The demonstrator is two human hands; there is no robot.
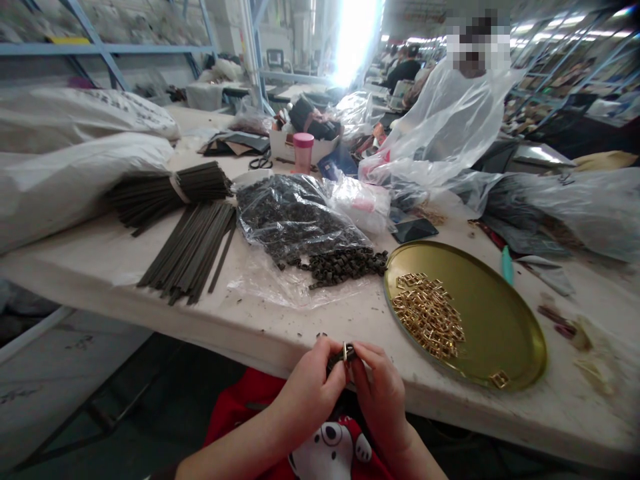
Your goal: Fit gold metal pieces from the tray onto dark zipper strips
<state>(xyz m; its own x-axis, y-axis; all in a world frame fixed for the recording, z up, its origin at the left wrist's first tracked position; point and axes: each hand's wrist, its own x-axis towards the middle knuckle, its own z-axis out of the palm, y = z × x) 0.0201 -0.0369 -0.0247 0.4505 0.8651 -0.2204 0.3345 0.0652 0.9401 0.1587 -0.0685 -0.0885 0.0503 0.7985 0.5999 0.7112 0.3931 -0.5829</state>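
Just off the table's front edge, my left hand (319, 375) and my right hand (381, 383) meet, fingers pinched on a dark strap (334, 360). A gold buckle (345, 351) sits around the strap between my fingertips; the strap's far end is hidden by my right fingers. Gold buckles (430, 320) lie heaped on the left part of a round gold tray (495, 313), with a few apart near its front rim. Small dark loops (345, 265) spill from a clear plastic bag (295, 213). Dark flat strips (187, 250) lie in a loose stack to the left.
Behind the loose strips is a tied strip bundle (173, 190), beside white sacks (85, 160). A pink-lidded cup (303, 153), scissors (261, 162) and a phone (415, 230) lie farther back. A person (470, 67) is across the table, behind clear plastic (445, 127).
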